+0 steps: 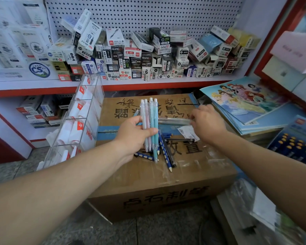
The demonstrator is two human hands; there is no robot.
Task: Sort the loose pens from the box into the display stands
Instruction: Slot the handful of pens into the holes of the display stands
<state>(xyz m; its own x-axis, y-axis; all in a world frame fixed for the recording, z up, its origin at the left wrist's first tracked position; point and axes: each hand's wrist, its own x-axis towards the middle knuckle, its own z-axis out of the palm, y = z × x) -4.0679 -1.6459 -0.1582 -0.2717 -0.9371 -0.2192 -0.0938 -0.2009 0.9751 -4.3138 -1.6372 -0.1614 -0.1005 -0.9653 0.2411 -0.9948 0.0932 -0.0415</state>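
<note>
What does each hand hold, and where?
Left hand grips a bunch of pastel pens around their lower half. Right hand seems to pinch a clear pen at its right end.

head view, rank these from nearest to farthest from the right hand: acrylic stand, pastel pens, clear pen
1. clear pen, pinched by the right hand.
2. pastel pens, gripped in the left hand, centre.
3. acrylic stand, far left.

Head-cam pic, stationery shop: one person's two arms, both bare. L forearm (pixel 51 188) and R forearm (pixel 272 167) show uncovered skin right to the pic's edges. L hand (pixel 132 137) is sharp, thumb and knuckles clear. R hand (pixel 208 126) is slightly blurred, its fingers hard to make out.
</note>
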